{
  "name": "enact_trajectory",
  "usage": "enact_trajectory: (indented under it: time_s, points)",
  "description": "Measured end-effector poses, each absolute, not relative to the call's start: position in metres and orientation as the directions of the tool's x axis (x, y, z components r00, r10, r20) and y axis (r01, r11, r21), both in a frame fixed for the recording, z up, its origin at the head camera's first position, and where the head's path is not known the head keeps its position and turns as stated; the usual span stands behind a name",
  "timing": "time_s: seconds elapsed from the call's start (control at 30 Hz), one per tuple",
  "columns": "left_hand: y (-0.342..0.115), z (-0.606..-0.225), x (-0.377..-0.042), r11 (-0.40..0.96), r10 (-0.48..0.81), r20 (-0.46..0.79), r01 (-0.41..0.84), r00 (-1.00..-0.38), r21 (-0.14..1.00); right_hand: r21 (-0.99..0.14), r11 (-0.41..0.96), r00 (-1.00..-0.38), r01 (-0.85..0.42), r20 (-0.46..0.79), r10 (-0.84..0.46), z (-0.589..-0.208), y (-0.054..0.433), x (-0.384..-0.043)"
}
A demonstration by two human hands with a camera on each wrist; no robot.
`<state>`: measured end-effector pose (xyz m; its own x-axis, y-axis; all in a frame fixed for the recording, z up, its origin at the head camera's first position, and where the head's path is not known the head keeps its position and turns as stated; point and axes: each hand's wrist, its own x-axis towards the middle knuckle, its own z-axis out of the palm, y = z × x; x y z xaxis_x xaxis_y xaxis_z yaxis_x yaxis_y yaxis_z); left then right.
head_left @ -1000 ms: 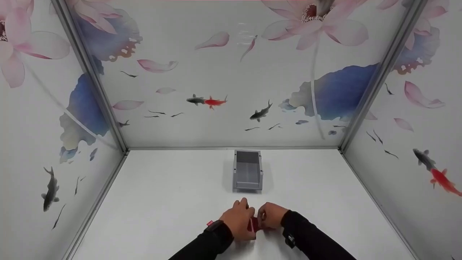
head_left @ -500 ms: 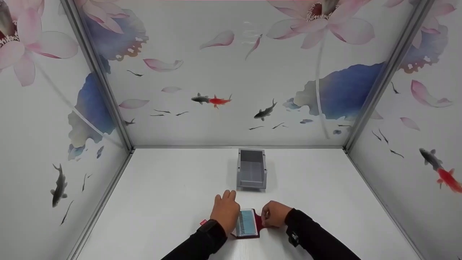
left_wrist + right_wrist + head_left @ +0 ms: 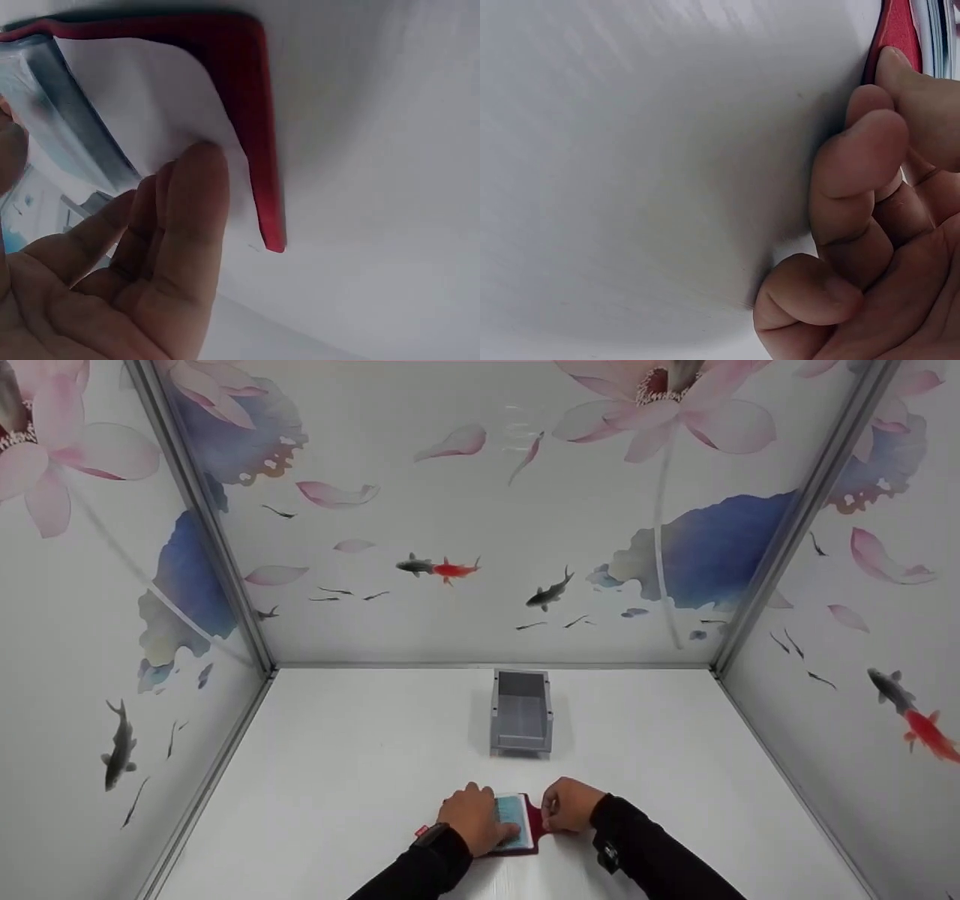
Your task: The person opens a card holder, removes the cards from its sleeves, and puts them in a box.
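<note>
A red card holder (image 3: 534, 819) with clear sleeves lies spread on the white table, a pale blue insert (image 3: 511, 810) showing. In the head view my left hand (image 3: 474, 819) covers its left part, the thumb resting on the insert. From the left wrist, the fairly straight fingers (image 3: 196, 187) touch a white inner face (image 3: 142, 97) edged in red; the thumb is mostly out of frame. My right hand (image 3: 571, 805) pinches the narrow red flap on the holder's right; in the right wrist view the thumb (image 3: 900, 75) presses on this flap, the other fingers curled.
A grey open-topped bin (image 3: 522, 720) stands beyond the hands, near the back wall. Panels printed with flowers and fish (image 3: 550, 590) enclose the white tabletop (image 3: 360, 742) at the back and both sides.
The red holder, earlier mostly hidden between the hands, came to lie spread with its insert showing. My left hand has since lowered its thumb onto the insert. The right hand keeps pinching the flap.
</note>
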<state>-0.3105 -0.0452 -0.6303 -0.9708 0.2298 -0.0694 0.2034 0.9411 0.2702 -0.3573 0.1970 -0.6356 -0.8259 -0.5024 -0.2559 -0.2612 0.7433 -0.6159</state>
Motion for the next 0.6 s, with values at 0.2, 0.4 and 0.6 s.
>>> enact_trajectory:
  time_s: [0.2,0.4,0.6]
  points:
    - [-0.039,-0.621,-0.308,0.945,0.261,-0.139,0.223,-0.955,0.238,-0.614,0.75,-0.827,-0.247,-0.269,-0.493,-0.638,0.197,-0.359]
    - [-0.041,-0.619,-0.309,0.949,0.271,-0.142,0.239,-0.952,0.206,-0.632,0.735,-0.822,-0.246,-0.266,-0.504,-0.632,0.197,-0.356]
    - [-0.045,-0.616,-0.311,0.93,0.298,-0.13,0.258,-0.945,0.261,-0.624,0.74,-0.828,-0.25,-0.259,-0.498,-0.629,0.198,-0.354]
